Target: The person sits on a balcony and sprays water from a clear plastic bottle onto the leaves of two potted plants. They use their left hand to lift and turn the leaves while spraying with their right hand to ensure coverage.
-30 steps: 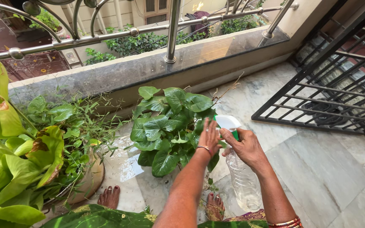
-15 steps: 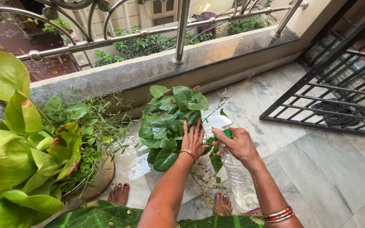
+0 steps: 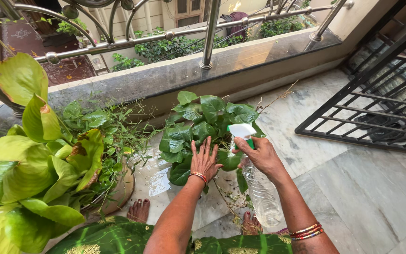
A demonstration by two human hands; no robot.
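At the far left a large pot plant (image 3: 29,174) with broad yellow-green leaves stands on the wet marble floor (image 3: 353,188), just beside a bushier plant of thin stems, and a stone ledge (image 3: 175,75) with a steel railing runs behind them. In the middle, the left hand (image 3: 204,160) now lies flat and spread open on the dark heart-shaped leaves of the small plant (image 3: 203,122), gripping nothing; a second ago it was raised above the foliage with fingers pointing up, so it has come down to press the leaves aside. Just to its right, the right hand (image 3: 261,157) stays closed around the neck of the clear spray bottle (image 3: 259,188), whose white and green nozzle has moved in closer over the leaves. A black metal gate (image 3: 377,94) stands at the far right
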